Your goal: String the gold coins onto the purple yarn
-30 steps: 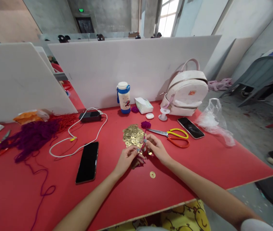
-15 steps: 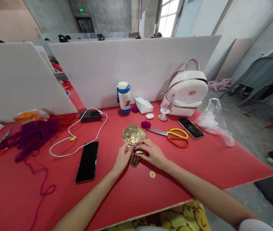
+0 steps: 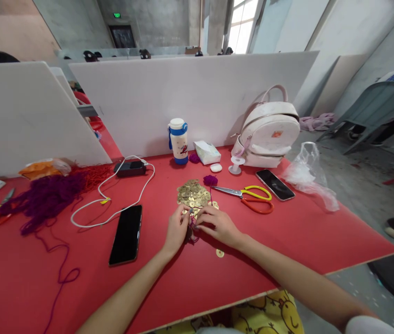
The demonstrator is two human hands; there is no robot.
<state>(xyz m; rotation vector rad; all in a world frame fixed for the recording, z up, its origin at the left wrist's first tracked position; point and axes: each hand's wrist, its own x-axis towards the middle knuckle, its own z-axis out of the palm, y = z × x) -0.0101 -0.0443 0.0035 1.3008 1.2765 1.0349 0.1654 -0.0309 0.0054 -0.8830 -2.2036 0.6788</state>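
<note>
In front of me on the red table is a pile of brass coins (image 3: 193, 193) with holes in the middle. My left hand (image 3: 176, 228) is closed at the near edge of the pile, its fingers pinching purple yarn (image 3: 193, 221) with a few coins strung on it, partly hidden beneath. Facing it, my right hand (image 3: 218, 225) pinches the same yarn between thumb and fingers. One loose coin (image 3: 219, 253) lies nearer to me, below the right hand. A small purple yarn ball (image 3: 210, 180) rests just beyond the pile, with a strand running toward my hands.
Scissors (image 3: 249, 195) lie right of the pile, near a phone (image 3: 275, 184) and a white spool (image 3: 236, 165). Another phone (image 3: 125, 235) and a white cable (image 3: 96, 225) are on the left. A bottle (image 3: 179, 141) and a backpack (image 3: 268, 134) stand by the white partition (image 3: 197, 97).
My hands have drawn slightly apart, showing more purple yarn between them. The strung coins have turned and sunk closer to my left fingers. More of the pile's near edge shows.
</note>
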